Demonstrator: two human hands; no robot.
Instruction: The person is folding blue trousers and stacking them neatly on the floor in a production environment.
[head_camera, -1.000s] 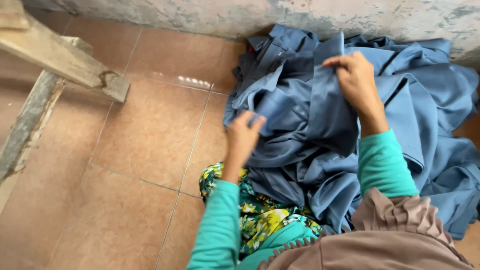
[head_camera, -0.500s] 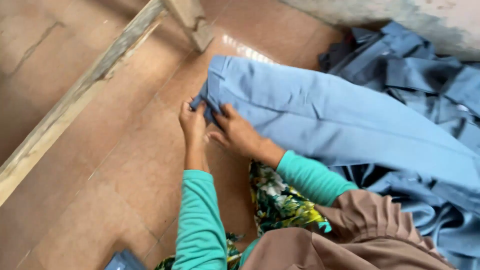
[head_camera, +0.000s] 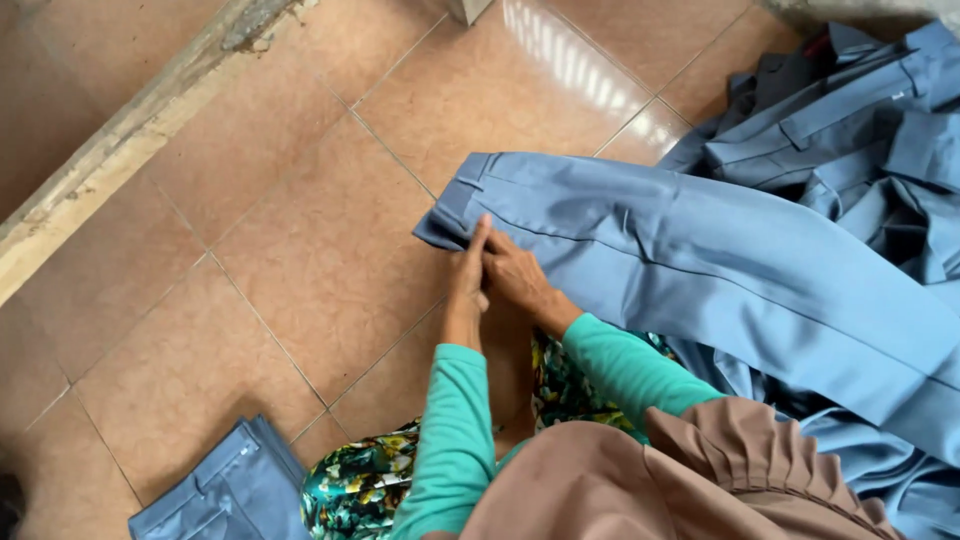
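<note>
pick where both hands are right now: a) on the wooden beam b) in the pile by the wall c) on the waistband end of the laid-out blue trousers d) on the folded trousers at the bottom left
c: the left hand and right hand sit side by side at the waistband end of the blue trousers spread on the tiled floor.

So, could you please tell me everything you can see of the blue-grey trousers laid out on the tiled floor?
The blue-grey trousers look like smooth woven fabric. They lie flat and stretched out across the brown floor tiles, waistband with belt loops at the left end, legs running right onto a heap of similar blue garments. Both hands, left hand and right hand, press together on the waistband's near corner.
</note>
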